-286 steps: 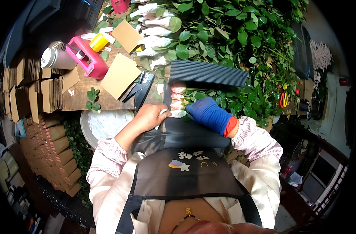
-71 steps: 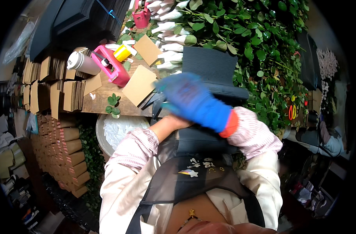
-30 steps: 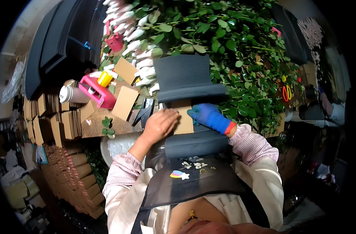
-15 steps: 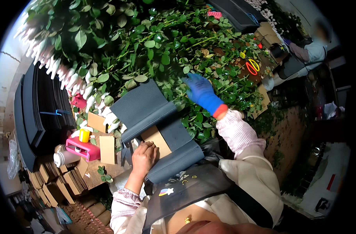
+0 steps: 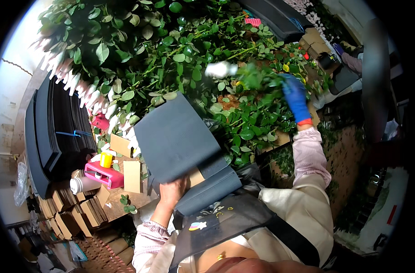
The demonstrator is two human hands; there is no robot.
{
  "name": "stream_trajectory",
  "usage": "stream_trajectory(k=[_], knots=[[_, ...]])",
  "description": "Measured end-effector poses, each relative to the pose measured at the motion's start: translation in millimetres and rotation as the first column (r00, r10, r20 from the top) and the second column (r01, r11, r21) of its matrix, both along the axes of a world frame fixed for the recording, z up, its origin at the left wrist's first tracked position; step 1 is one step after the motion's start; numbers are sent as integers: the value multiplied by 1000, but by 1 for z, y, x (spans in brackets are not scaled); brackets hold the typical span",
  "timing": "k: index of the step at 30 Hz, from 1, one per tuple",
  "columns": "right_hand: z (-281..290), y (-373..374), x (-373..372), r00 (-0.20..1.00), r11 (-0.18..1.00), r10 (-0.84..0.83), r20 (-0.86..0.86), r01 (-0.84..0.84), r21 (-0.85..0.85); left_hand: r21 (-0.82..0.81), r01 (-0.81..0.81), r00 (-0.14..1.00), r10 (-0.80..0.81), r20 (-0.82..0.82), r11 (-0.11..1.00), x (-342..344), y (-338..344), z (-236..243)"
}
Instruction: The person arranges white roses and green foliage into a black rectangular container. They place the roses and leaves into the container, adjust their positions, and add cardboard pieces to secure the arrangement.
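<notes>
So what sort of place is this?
Probably a flower-packing workroom: there's a big heap of leafy stems with white sleeves along its left edge, plus stacked cardboard and dark sheets at the left.

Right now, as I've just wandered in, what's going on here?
One person has both hands busy. The right hand, in a blue glove, holds a blurred leafy stem with a white-wrapped tip out over a heap of greenery. The bare left hand is at a piece of tan cardboard, its fingers partly hidden beneath a dark sheet.
</notes>
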State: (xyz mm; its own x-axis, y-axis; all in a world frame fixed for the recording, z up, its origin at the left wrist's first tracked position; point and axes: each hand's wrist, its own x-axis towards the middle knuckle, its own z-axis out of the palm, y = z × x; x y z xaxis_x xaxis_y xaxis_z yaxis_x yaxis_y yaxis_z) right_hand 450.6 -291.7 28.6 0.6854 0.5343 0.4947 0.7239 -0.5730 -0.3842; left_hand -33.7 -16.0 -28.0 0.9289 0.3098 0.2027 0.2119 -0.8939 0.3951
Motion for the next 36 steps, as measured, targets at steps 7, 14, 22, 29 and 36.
stream_trajectory(k=[7,14,22,29,36], knots=[[75,-5,-80,924,954,300,235,-291,-75,-112,78,997,-77,9,991,-3,4,9],[29,32,-193,798,518,554,-237,-553,-652,-403,-2,998,30,63,915,-11,7,13],[8,44,-170,783,397,463,-416,-602,-693,-364,78,996,-85,-2,928,-15,10,13],[32,171,-125,831,827,539,136,-492,-273,-438,82,985,-139,-98,895,-16,13,18],[15,226,-129,-25,748,588,-808,-363,556,-396,17,988,-75,-134,918,-19,9,21]])
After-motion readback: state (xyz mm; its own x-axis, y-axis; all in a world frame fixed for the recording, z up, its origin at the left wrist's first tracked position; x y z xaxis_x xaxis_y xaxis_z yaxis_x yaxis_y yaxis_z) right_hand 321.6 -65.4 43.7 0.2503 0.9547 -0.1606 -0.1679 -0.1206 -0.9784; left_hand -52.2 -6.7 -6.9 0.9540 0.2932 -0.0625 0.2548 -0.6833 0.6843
